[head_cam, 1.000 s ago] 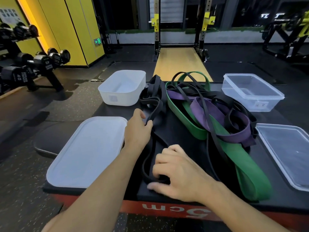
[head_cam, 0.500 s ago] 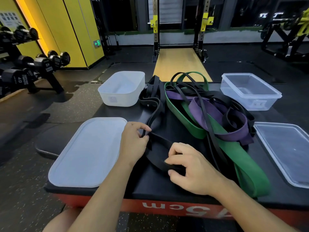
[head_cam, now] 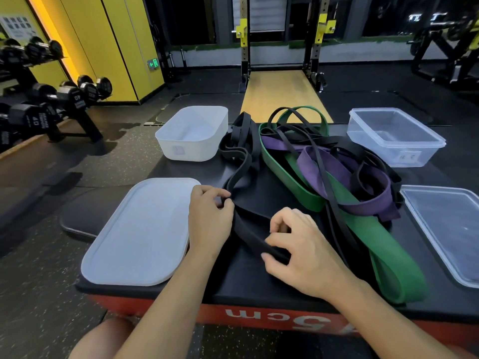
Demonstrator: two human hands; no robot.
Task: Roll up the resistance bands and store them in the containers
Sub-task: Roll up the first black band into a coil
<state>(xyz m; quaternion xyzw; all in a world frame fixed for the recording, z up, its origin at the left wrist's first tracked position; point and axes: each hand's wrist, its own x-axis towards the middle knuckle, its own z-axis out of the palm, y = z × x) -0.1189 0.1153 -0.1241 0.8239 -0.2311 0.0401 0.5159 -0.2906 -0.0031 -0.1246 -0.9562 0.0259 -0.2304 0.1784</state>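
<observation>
A wide black resistance band [head_cam: 248,229] lies across the black box top. My left hand [head_cam: 210,221] pinches it where it bends, at the upper left. My right hand [head_cam: 298,250] grips its near end between thumb and curled fingers. The band runs on to a heap of black loops [head_cam: 239,141] at the back. A tangle of green [head_cam: 368,242], purple [head_cam: 344,182] and thin black bands lies to the right. A white container [head_cam: 193,133] stands at the back left, a clear container [head_cam: 394,137] at the back right.
A white lid [head_cam: 137,231] lies at the front left of the black-topped box [head_cam: 259,283], a clear lid [head_cam: 451,229] at the front right. A dumbbell rack [head_cam: 51,99] stands on the floor to the left, a squat rack [head_cam: 282,47] behind.
My right hand has lifted the black band's near end off the surface and moved it right. My left hand has closed from resting on the band to pinching it.
</observation>
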